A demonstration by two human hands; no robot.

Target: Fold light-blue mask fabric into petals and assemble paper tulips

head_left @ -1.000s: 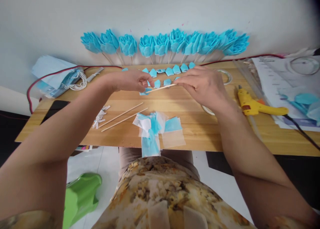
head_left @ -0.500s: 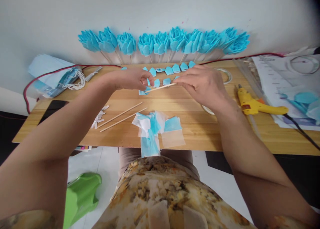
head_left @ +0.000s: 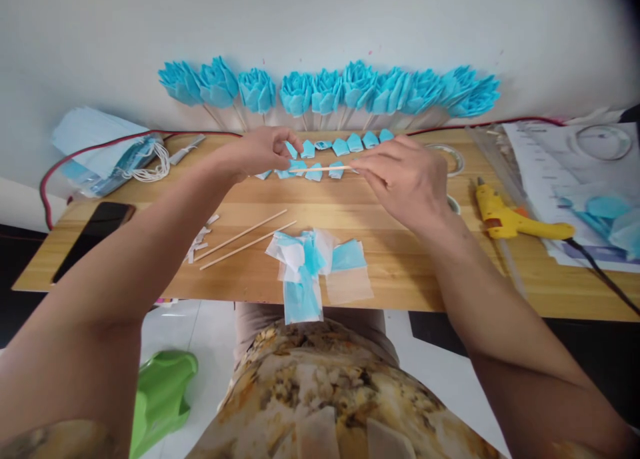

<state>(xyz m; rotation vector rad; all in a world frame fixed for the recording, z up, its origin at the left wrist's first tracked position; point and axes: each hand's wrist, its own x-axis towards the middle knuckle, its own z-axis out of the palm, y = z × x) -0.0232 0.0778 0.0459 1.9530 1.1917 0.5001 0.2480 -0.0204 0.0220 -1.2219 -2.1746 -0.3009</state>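
Stick [head_left: 323, 169], thin and wooden, hangs level above the back of the table [head_left: 390, 259], pinched at one end by the left hand [head_left: 260, 153] and at the other by the right hand [head_left: 405, 179]. It looks light, stiff and easy to snap, so end grips suit it. Blue petals [head_left: 350, 143] lie just behind it; a glue gun [head_left: 515, 220] rests to the right

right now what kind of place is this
Probably a home craft desk: a wooden table against a wall, blue paper flowers on sticks lined along it, and a yellow glue gun beside cut paper.
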